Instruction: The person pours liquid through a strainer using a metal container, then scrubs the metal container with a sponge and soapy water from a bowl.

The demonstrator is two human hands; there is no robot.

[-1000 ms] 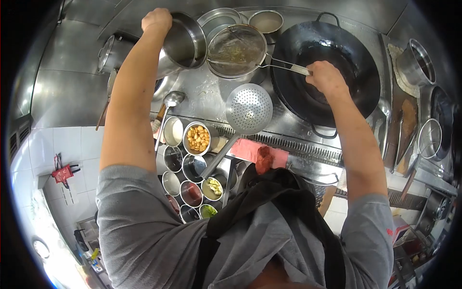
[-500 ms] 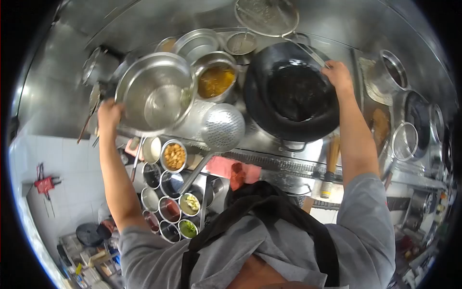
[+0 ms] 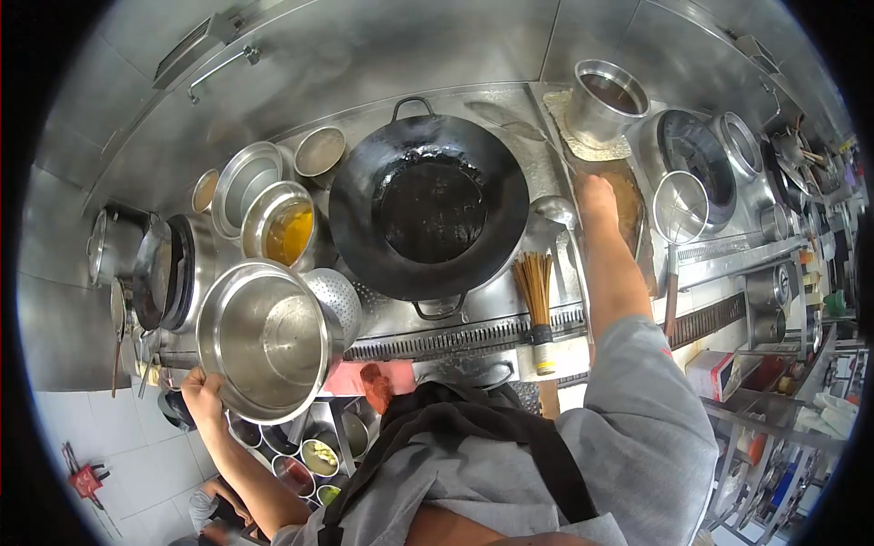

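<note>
My left hand (image 3: 202, 393) grips the rim of a large steel pot (image 3: 273, 341), tilted so its bare inside shows. My right hand (image 3: 596, 196) is over the counter right of the black wok (image 3: 428, 200); its fingers are curled, and what they hold, if anything, is hidden. A ladle (image 3: 553, 211) lies between that hand and the wok. Behind the wok is a strainer (image 3: 505, 118), its handle end unclear. Dark liquid shines in the wok. Left of it, a steel pot (image 3: 258, 223) holds yellow liquid. A perforated skimmer (image 3: 335, 305) is partly hidden by the large pot.
A bamboo brush (image 3: 535, 300) lies near the front edge. Behind my right hand stands a pot of dark liquid (image 3: 596, 118); a small strainer (image 3: 681, 207) is further right. Ingredient cups (image 3: 319, 457) sit below the large pot. Part of another person (image 3: 218, 510) shows at lower left.
The view has shifted right. My left hand has brought the large pot nearer my body. The strainer has dropped from above the wok to behind it, and my right hand has moved right of the wok.
</note>
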